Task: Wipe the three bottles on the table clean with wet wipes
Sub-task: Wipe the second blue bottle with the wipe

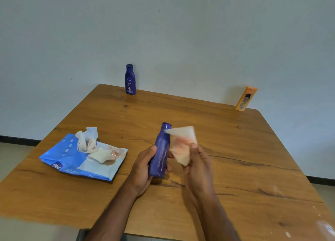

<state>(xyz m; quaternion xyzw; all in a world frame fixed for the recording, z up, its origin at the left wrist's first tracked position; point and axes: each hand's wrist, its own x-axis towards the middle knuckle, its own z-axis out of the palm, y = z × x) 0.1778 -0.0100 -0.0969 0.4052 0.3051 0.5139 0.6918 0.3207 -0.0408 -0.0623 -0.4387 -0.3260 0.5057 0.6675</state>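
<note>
My left hand (143, 165) grips a dark blue bottle (160, 153) low on its body and holds it tilted above the wooden table (226, 150), cap end pointing away. My right hand (197, 165) pinches a white wet wipe (183, 143) that lies against the bottle's right side and neck. A second dark blue bottle (130, 79) stands upright at the table's far edge. An orange bottle (245, 98) stands at the far right corner, leaning a little left. Both hands are slightly blurred.
A blue and white wet-wipe pack (72, 159) lies flat on the left of the table with a crumpled wipe (87, 140) sticking out of its opening. A pale wall stands just behind the table. White smudges mark the table's near right corner (324, 228).
</note>
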